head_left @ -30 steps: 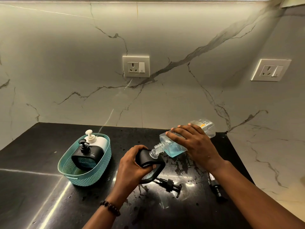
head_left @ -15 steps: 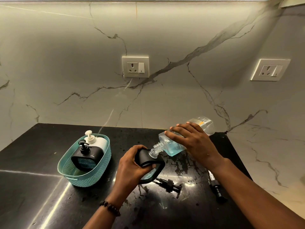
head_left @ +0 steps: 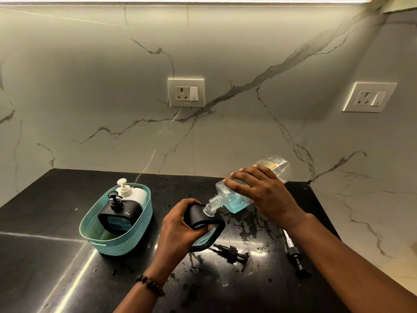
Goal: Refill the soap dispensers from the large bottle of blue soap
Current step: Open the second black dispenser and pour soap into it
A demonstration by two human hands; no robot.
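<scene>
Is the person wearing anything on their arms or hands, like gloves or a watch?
No gloves or watch. The left hand and right hand are bare, and both forearms show no sleeves. The left wrist wears a bracelet of round dark beads. No rings are visible.

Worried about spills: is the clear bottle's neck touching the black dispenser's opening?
Touching: the head view shows the clear bottle with its neck seated against the black dispenser opening.

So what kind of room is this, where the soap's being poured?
Probably a home kitchen or utility corner: a black stone counter, marble-look wall panels with sockets, and a basket of soap dispensers.
</scene>
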